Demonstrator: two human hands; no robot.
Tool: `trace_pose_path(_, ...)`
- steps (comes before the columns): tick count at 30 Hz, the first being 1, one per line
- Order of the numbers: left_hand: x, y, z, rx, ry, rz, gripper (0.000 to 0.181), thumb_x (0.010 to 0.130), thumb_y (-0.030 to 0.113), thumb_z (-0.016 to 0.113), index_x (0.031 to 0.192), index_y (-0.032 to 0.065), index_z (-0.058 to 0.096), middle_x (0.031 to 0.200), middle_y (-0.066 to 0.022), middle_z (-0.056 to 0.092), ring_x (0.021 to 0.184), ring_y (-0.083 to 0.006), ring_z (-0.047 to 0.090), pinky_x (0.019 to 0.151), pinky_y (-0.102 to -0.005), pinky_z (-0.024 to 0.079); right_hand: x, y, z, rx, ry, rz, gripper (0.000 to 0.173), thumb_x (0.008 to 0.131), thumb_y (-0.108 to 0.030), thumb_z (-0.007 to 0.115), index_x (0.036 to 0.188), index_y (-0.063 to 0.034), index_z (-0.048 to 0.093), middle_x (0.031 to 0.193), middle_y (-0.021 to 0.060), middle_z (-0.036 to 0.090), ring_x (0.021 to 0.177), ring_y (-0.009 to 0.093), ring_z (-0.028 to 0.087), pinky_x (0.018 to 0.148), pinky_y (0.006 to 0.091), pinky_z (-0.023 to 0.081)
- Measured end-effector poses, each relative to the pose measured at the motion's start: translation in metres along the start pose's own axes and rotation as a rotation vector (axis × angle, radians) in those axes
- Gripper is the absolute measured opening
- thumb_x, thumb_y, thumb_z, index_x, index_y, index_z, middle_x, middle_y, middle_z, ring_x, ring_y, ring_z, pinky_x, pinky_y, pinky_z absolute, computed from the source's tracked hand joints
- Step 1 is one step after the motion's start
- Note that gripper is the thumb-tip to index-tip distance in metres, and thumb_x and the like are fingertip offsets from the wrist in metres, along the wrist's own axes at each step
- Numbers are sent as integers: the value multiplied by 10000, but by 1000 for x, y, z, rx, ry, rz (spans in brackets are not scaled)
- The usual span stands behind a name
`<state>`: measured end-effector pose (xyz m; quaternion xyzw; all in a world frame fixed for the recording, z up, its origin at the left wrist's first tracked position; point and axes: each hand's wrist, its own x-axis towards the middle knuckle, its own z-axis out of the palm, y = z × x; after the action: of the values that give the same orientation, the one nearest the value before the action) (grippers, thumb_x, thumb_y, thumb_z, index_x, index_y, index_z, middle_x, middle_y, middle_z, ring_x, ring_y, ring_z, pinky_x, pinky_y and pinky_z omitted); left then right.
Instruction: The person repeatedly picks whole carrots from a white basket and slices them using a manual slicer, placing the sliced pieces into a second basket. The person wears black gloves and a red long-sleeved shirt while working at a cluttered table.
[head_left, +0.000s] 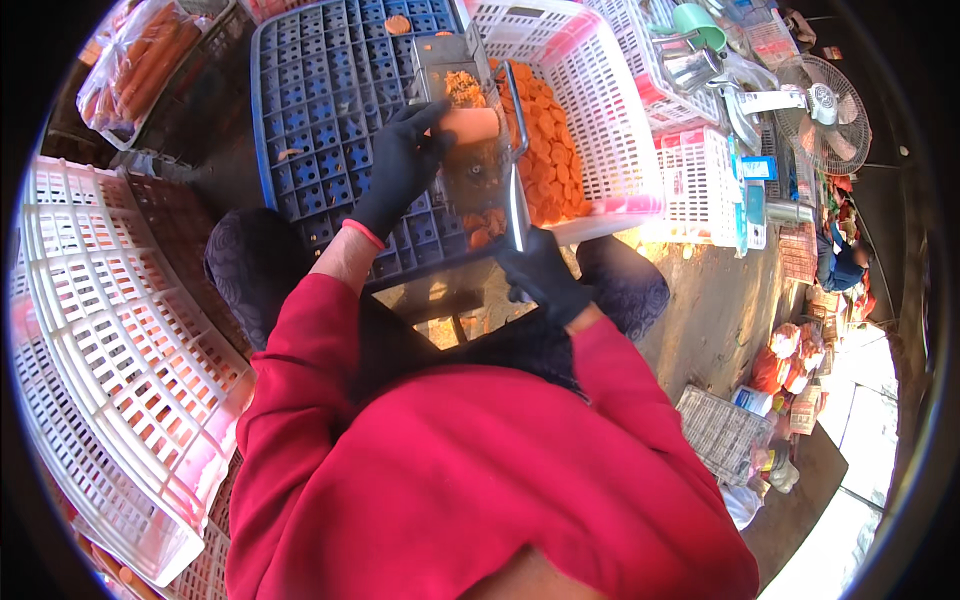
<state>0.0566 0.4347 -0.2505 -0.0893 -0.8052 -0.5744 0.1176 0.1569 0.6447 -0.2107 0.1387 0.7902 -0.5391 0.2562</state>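
Observation:
My left hand (401, 165), in a black glove, holds one end of a thick carrot piece (471, 126) that lies across a metal cutting stand (442, 58). Crumbled carrot bits (463, 88) lie just beyond it. My right hand (546, 274), also gloved in black, grips a knife, its bright blade (516, 210) pointing away from me along the stand's right side. A bent metal rod (519, 97) rises beside the carrot. The stand rests on an upturned blue plastic crate (307, 97). Round carrot slices (553, 150) fill part of a white plastic basket (615, 97) on the right.
Stacked white baskets (112, 300) stand close on my left. Bagged carrots (142, 64) sit at the upper left. Further right are more baskets (694, 180), a green cup (699, 26) and a fan (821, 112). Another person (844, 259) is at the far right.

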Motion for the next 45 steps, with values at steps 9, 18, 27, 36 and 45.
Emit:
trace_pose_path(9, 12, -7, 9, 48, 42, 154, 364, 763, 71, 699, 1121, 33, 645, 1033, -148, 663, 811, -226, 657, 722, -303, 517, 6, 23, 15, 124, -30, -24, 137, 847, -133, 606, 922, -44, 534, 590, -2, 476, 431, 86, 456, 378, 247, 385)
trace_pose_path(18, 27, -7, 17, 61, 45, 201, 332, 738, 89, 705, 1065, 48, 666, 1033, -159, 658, 864, -280, 655, 772, -345, 520, -6, 2, 8, 167, -62, -39, 163, 857, -176, 626, 894, -50, 530, 590, 3, 469, 460, 88, 482, 388, 240, 396)
trace_pose_path(27, 24, 3, 17, 192, 42, 187, 355, 732, 88, 736, 1081, 55, 680, 937, -131, 656, 794, -246, 652, 740, -328, 516, -43, -72, -4, 255, -85, 83, 139, 863, -125, 638, 890, -41, 530, 589, 23, 508, 411, 96, 481, 359, 246, 405)
trace_pose_path(36, 25, -8, 13, 158, 52, 132, 366, 708, 95, 755, 1060, 30, 674, 867, -124, 663, 718, -222, 655, 676, -300, 520, -46, -79, -12, 280, -113, 39, 142, 859, -111, 615, 917, -30, 515, 622, 21, 505, 466, 85, 495, 398, 222, 426)
trace_pose_path(45, 34, -2, 20, 209, 6, 204, 323, 693, 97, 767, 1001, 38, 694, 840, -116, 665, 687, -227, 645, 644, -302, 510, 0, 7, 6, 79, -50, -145, 137, 811, -135, 594, 799, -15, 530, 588, 21, 506, 462, 86, 477, 401, 250, 412)
